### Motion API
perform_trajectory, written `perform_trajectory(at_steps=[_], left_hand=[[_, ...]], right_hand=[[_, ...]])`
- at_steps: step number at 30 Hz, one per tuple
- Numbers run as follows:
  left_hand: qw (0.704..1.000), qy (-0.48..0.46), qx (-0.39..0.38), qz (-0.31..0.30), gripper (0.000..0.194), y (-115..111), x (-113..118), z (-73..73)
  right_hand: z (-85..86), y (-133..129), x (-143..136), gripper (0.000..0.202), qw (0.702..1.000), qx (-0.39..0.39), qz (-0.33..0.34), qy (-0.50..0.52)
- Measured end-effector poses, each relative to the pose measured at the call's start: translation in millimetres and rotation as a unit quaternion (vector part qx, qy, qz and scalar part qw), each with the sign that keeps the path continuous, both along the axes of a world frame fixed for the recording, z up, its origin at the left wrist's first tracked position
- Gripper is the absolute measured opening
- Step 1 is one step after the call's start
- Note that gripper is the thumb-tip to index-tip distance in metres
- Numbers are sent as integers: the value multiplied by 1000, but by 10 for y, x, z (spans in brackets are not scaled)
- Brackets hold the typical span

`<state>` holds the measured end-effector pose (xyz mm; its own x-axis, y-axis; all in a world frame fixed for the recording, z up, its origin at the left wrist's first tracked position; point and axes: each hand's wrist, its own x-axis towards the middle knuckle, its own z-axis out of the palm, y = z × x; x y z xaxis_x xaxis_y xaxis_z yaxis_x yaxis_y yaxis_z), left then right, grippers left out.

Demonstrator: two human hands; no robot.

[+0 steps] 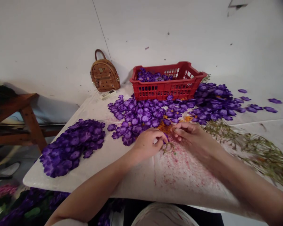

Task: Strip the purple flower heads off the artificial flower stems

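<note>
left grip (149, 141): purple flower (165, 138) | right grip (189, 134): near orange bits (164, 127) | (red crate (165, 90) behind)

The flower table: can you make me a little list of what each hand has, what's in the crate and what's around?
Left hand: fingers around a purple flower piece, curly green stem below
Right hand: fingertips close together; anything held is too small to tell
Red plastic crate: purple flowers inside
Table, left: pile of purple petal pieces
Table, right: green artificial stems
Near wall: brown mini backpack, white remote control
</note>
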<state>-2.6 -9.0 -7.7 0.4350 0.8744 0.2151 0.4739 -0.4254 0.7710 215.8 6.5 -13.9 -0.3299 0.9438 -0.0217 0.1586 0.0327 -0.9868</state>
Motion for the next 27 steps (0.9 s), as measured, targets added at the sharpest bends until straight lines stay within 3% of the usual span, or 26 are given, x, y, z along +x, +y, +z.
perform_trajectory(at_steps=[2, 4, 7, 10, 19, 24, 27], left_hand=[[996, -56, 10, 70, 27, 24, -4, 3], [984, -125, -28, 126, 21, 44, -3, 13], [960, -216, -113, 138, 12, 60, 9, 35], [944, -263, -145, 133, 8, 58, 25, 53], [946, -252, -140, 147, 8, 118, -3, -34], [952, -236, -124, 147, 11, 131, 0, -68], [955, -239, -120, 131, 12, 110, 29, -74]], right_hand=[[76, -5, -63, 28, 996, -50, 19, 75], [133, -9, -148, 28, 991, -63, 24, 113], [163, 3, -273, 25, 991, -42, 11, 130], [141, 30, -358, 25, 993, -17, 13, 119], [96, -64, -453, 9, 989, 130, -5, -64], [105, -50, -436, 17, 995, 46, -38, 76], [84, -34, -437, 20, 991, 42, -43, 122]])
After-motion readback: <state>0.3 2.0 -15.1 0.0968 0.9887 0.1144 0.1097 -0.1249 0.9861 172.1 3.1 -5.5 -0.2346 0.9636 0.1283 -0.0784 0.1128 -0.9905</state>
